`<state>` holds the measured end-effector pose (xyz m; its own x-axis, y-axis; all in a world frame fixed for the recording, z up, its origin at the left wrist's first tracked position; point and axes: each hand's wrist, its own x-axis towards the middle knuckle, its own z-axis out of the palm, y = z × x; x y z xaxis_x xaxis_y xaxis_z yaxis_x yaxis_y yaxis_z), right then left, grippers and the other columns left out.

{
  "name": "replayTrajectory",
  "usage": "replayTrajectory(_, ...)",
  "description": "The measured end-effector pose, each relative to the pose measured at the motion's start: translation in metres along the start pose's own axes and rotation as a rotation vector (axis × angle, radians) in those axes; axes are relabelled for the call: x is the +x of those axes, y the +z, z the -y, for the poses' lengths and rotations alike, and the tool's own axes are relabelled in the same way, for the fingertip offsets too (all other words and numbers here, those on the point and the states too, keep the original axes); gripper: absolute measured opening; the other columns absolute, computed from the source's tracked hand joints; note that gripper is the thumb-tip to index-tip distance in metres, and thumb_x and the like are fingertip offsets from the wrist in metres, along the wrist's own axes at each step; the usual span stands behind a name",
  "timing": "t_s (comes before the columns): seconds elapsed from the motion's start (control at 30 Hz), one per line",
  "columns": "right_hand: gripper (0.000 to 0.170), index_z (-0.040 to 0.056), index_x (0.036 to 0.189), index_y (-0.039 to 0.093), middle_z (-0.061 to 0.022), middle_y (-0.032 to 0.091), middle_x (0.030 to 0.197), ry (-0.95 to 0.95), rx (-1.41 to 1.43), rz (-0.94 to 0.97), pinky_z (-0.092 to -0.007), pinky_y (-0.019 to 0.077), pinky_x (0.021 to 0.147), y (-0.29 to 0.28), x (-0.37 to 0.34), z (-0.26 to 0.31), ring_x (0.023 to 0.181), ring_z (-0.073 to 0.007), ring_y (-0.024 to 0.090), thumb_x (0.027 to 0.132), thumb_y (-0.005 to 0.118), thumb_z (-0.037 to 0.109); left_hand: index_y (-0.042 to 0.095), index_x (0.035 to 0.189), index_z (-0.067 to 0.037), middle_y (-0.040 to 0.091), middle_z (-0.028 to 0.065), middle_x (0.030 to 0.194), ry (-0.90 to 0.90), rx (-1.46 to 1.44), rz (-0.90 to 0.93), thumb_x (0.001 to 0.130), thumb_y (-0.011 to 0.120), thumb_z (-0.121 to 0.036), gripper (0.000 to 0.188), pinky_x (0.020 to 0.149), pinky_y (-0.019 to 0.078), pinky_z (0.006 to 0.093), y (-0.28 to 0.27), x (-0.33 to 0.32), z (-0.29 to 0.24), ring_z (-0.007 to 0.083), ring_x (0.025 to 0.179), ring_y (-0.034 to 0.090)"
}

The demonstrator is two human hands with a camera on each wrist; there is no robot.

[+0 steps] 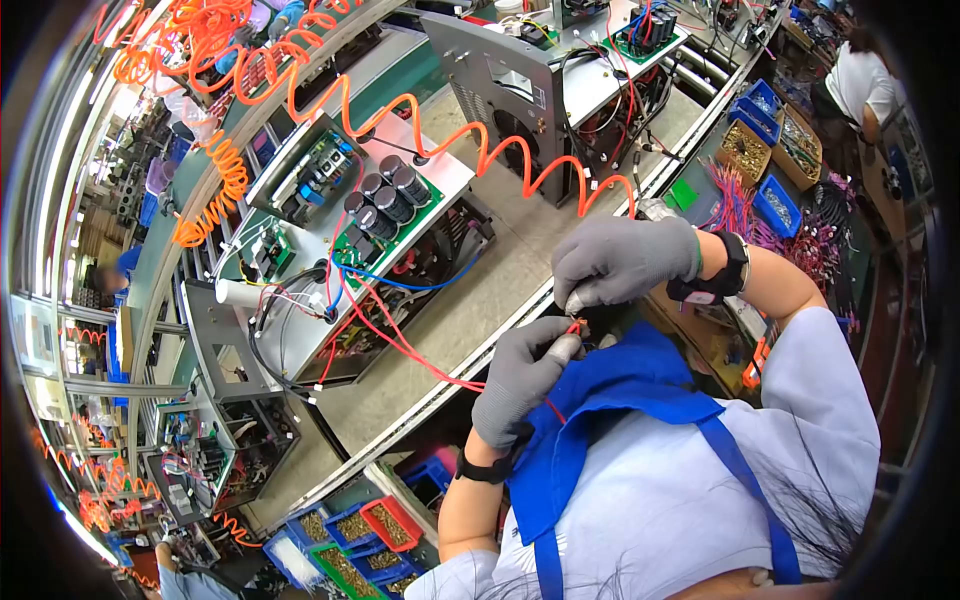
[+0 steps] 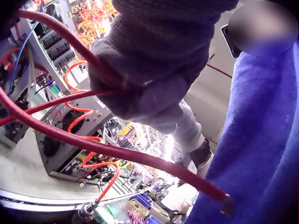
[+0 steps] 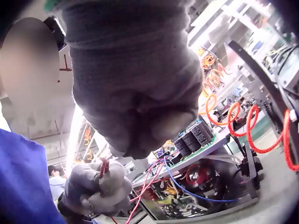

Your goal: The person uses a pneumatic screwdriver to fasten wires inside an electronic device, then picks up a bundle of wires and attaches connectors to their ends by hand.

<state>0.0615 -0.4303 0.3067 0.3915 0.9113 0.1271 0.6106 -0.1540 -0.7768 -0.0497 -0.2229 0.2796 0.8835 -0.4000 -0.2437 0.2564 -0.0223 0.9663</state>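
My gloved left hand [image 1: 522, 378] grips red wires [image 1: 450, 381] that run from the unit with the large black capacitors [image 1: 385, 195]. A short red wire end [image 1: 576, 326] pokes up past its thumb and finger; the right wrist view shows red wire tips [image 3: 104, 167] there too. Just above, my gloved right hand [image 1: 625, 262] has its fingers curled, thumb and forefinger together close to that end. Whether a small piece sits between them I cannot tell. Another red wire hangs loose with a bare metallic tip [image 2: 227, 205] before the blue apron [image 2: 257, 121].
An orange coiled hose [image 1: 455, 140] stretches over the bench to near my right hand. Behind stands a grey panel with a fan [image 1: 505, 95]. Blue bins of small parts [image 1: 775, 205] and red wire bundles [image 1: 735, 200] lie at right; more parts bins [image 1: 390, 525] stand at lower left.
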Motion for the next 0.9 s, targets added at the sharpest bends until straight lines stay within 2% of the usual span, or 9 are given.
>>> replayTrajectory(0.23, 0.013, 0.0024, 0.092, 0.068, -0.0114, 0.063, 0.08, 0.035, 0.164, -0.082, -0.035, 0.0486, 0.068, 0.014, -0.002, -0.012, 0.075, -0.023, 0.062, 0.085, 0.067, 0.013, 0.068, 0.099, 0.003, 0.064, 0.0029, 0.081, -0.026, -0.085, -0.025, 0.089, 0.062, -0.02, 0.026, 0.071, 0.0451, 0.0234, -0.002, 0.0, -0.006, 0.0095, 0.076, 0.057)
replayTrajectory(0.43, 0.016, 0.0016, 0.091, 0.069, -0.0078, 0.063, 0.077, 0.135, 0.357, -0.248, -0.0322, 0.0462, 0.064, 0.036, -0.008, -0.012, 0.071, -0.0187, 0.061, 0.088, 0.068, 0.017, 0.066, 0.09, 0.002, 0.06, -0.0009, 0.076, 0.034, -0.163, -0.141, 0.089, 0.062, -0.019, 0.022, 0.058, 0.0397, 0.0255, -0.003, 0.002, 0.0, 0.0076, 0.066, 0.051)
replayTrajectory(0.47, 0.018, 0.0014, 0.092, 0.07, -0.0047, 0.065, 0.078, 0.165, 0.307, -0.23, -0.0293, 0.0474, 0.064, 0.035, -0.009, -0.013, 0.072, -0.0127, 0.06, 0.089, 0.069, 0.019, 0.067, 0.09, 0.001, 0.06, 0.0005, 0.073, 0.066, -0.027, -0.226, 0.089, 0.062, -0.018, 0.02, 0.058, 0.0411, 0.027, -0.003, 0.003, 0.0, 0.0087, 0.065, 0.051)
replayTrajectory(0.53, 0.018, 0.0007, 0.093, 0.07, -0.0017, 0.065, 0.081, 0.38, 0.614, -0.23, -0.0274, 0.0467, 0.065, 0.039, -0.013, -0.005, 0.074, -0.0085, 0.057, 0.088, 0.07, 0.018, 0.067, 0.09, 0.001, 0.058, 0.0034, 0.068, 0.143, 0.254, -0.388, 0.089, 0.062, -0.015, 0.017, 0.059, 0.044, 0.0299, 0.001, 0.01, 0.002, 0.0108, 0.062, 0.052)
replayTrajectory(0.63, 0.023, -0.0007, 0.103, 0.071, 0.0006, 0.068, 0.09, 0.557, 0.885, -0.329, -0.0246, 0.049, 0.073, 0.034, -0.007, 0.023, 0.082, -0.0054, 0.057, 0.088, 0.069, 0.017, 0.066, 0.087, -0.002, 0.052, 0.013, 0.065, 0.448, 0.708, -0.58, 0.089, 0.062, -0.016, 0.015, 0.057, 0.0426, 0.0342, 0.006, 0.016, 0.012, 0.0147, 0.059, 0.051)
replayTrajectory(0.7, 0.025, 0.0012, 0.108, 0.07, -0.0013, 0.069, 0.094, 0.492, 0.794, -0.338, -0.0264, 0.0503, 0.077, 0.042, -0.011, 0.01, 0.088, -0.0069, 0.06, 0.09, 0.068, 0.018, 0.066, 0.086, -0.002, 0.054, 0.0072, 0.064, 0.277, 0.461, -0.464, 0.091, 0.062, -0.017, 0.017, 0.055, 0.0398, 0.032, -0.001, 0.014, 0.016, 0.0122, 0.059, 0.049)
replayTrajectory(0.77, 0.027, 0.005, 0.108, 0.068, -0.0048, 0.067, 0.093, 0.185, 0.393, -0.284, -0.0306, 0.0508, 0.075, 0.038, -0.011, 0.011, 0.085, -0.0157, 0.063, 0.091, 0.069, 0.026, 0.066, 0.085, -0.002, 0.056, -0.001, 0.067, 0.019, 0.021, -0.272, 0.092, 0.061, -0.019, 0.019, 0.052, 0.0361, 0.0269, -0.008, 0.005, 0.003, 0.0078, 0.058, 0.048)
replayTrajectory(0.8, 0.027, 0.0058, 0.111, 0.066, -0.0061, 0.066, 0.096, 0.123, 0.191, -0.325, -0.0326, 0.051, 0.076, 0.033, -0.012, 0.014, 0.088, -0.0195, 0.063, 0.09, 0.068, 0.023, 0.066, 0.086, -0.001, 0.056, -0.0056, 0.071, -0.04, -0.111, -0.225, 0.093, 0.061, -0.021, 0.021, 0.053, 0.0318, 0.0211, -0.007, 0.0, -0.009, 0.0039, 0.059, 0.045)
replayTrajectory(0.9, 0.03, 0.0084, 0.118, 0.062, -0.0089, 0.063, 0.103, -0.12, -0.255, -0.359, -0.0376, 0.0512, 0.079, 0.022, -0.011, 0.018, 0.095, -0.0286, 0.062, 0.089, 0.065, 0.017, 0.067, 0.089, -0.001, 0.056, -0.0048, 0.07, -0.107, -0.262, -0.066, 0.092, 0.062, -0.022, 0.021, 0.053, 0.0309, 0.02, -0.012, -0.003, -0.012, 0.0032, 0.058, 0.044)
